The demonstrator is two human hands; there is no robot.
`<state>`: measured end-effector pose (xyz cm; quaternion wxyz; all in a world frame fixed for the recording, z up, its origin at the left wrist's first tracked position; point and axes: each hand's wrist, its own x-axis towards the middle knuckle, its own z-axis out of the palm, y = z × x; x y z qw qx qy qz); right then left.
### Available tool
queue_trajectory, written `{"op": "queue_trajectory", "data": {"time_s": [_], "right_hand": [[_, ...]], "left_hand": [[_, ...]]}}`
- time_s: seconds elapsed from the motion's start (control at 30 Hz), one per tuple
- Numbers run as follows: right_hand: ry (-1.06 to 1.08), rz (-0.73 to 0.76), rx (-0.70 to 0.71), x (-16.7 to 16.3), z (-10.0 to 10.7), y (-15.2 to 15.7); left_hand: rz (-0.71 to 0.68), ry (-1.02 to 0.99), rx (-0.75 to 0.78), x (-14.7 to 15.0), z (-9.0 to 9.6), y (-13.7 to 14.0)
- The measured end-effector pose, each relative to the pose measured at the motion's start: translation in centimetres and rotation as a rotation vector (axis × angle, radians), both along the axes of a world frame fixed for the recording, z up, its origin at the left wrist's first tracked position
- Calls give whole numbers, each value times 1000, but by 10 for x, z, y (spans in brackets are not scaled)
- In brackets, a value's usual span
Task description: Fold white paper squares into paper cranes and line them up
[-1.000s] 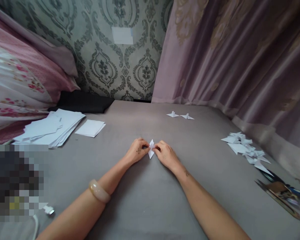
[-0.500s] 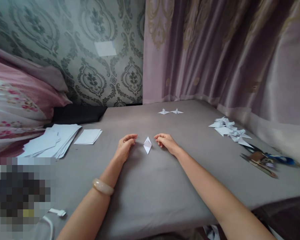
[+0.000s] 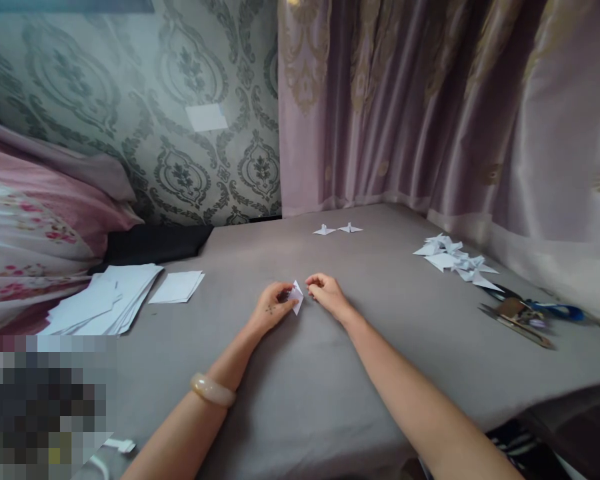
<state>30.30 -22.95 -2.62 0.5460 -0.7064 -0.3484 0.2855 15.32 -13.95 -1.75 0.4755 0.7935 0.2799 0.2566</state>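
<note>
A small diamond-shaped piece of folded white paper point(image 3: 298, 300) rests on the grey cloth in front of me. My left hand point(image 3: 274, 307) has its thumb and fingers closed on the paper's left side and covers part of it. Just right of the paper is my right hand point(image 3: 326, 293), its fingers curled in and a narrow gap between them and the paper. I see nothing in that hand.
Two folded paper cranes point(image 3: 349, 228) stand at the back. More white paper cranes lie in a pile point(image 3: 455, 259) on the right, beside scissors point(image 3: 560, 311) and a pointed tool point(image 3: 523, 328). Left are square sheets point(image 3: 177, 287), a paper stack point(image 3: 105, 300) and a white cable point(image 3: 120, 445).
My left hand has moved right and closed on the folded paper, which lay untouched between both hands before. My right hand stays close by, fingers still curled. The view has tilted slightly up.
</note>
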Motion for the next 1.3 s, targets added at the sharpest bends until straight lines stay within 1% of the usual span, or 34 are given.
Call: {"op": "queue_trajectory", "data": {"time_s": [0.17, 0.33, 0.63, 0.73, 0.9, 1.03, 1.17, 1.3], "right_hand": [[-151, 50, 38, -6, 4, -5], [-267, 80, 41, -11, 6, -7], [-390, 75, 15, -15, 2, -6], [-392, 72, 0, -16, 4, -5], [-358, 59, -42, -18, 11, -2], [-336, 38, -69, -18, 14, 1], [-297, 47, -69, -15, 14, 2], [-211, 76, -55, -11, 15, 1]], "left_hand": [[-22, 48, 61, 9, -3, 7], [-4, 77, 82, 9, -2, 6], [-7, 110, 109, 10, -6, 6], [-15, 115, 146, 10, -4, 4], [-67, 124, 275, 9, 6, -1], [-85, 138, 345, 9, 7, -1], [-87, 121, 352, 10, 4, 0], [-80, 131, 330, 10, 4, 1]]}}
